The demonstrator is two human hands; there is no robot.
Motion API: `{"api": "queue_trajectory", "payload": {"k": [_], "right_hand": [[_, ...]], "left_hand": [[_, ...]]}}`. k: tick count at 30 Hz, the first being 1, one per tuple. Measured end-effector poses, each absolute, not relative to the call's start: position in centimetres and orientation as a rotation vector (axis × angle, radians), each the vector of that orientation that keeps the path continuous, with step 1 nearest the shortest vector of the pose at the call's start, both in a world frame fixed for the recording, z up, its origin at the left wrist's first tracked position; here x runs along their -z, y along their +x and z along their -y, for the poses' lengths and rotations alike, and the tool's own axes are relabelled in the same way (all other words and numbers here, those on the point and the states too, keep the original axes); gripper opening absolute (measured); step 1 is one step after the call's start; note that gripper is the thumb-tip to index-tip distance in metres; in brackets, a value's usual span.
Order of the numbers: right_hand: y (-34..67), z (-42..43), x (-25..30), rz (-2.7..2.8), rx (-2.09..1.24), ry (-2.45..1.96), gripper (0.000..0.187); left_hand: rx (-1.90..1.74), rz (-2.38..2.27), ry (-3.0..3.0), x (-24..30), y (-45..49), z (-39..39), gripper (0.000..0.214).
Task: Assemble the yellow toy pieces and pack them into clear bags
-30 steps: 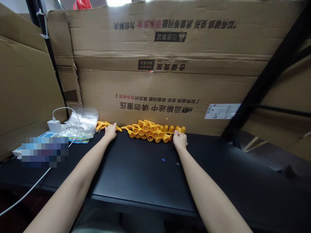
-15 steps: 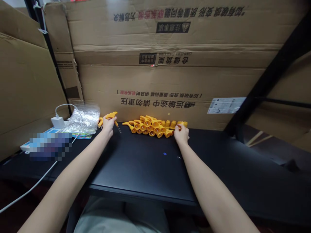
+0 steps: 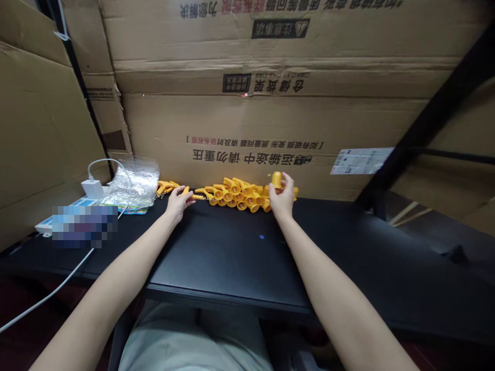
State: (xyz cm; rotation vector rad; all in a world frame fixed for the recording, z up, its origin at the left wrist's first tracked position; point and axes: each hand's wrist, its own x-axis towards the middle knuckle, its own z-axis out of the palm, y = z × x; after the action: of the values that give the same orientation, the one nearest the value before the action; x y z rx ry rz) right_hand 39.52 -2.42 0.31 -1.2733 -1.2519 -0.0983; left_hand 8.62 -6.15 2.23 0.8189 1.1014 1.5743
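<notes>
My left hand is closed on a yellow corkscrew, whose thin metal spiral points right toward the pile. Between the fingers of my right hand is a yellow cup-shaped cap, lifted a little above the others. The pile of yellow bell-mouthed pieces lies between my hands, open ends facing me, with metal glinting inside some. More yellow caps stand partly hidden behind my right hand. To the left of my left hand are several more yellow corkscrews with metal spirals.
Clear bubble wrap and a white charger plug with a cable sit at the left on the black table. A cardboard wall closes off the back. A small blue bit lies in front of the pile.
My right hand has picked up a cap from the right end and raised it. In my left hand the corkscrew has turned from pointing down to pointing right.
</notes>
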Motion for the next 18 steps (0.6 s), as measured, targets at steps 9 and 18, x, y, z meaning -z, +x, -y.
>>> {"api": "queue_trajectory", "payload": {"k": [9,18], "right_hand": [[33.2,4.6,-2.5,1.774,-0.243,-1.073,0.035],[31.2,6.7,-2.7,2.187,-0.308,-1.059,0.037]], "left_hand": [[-1.485,-1.127,0.759,-2.2,8.7,6.3,0.022],[-1.467,-1.165,0.755,-2.2,8.5,6.2,0.025]]}}
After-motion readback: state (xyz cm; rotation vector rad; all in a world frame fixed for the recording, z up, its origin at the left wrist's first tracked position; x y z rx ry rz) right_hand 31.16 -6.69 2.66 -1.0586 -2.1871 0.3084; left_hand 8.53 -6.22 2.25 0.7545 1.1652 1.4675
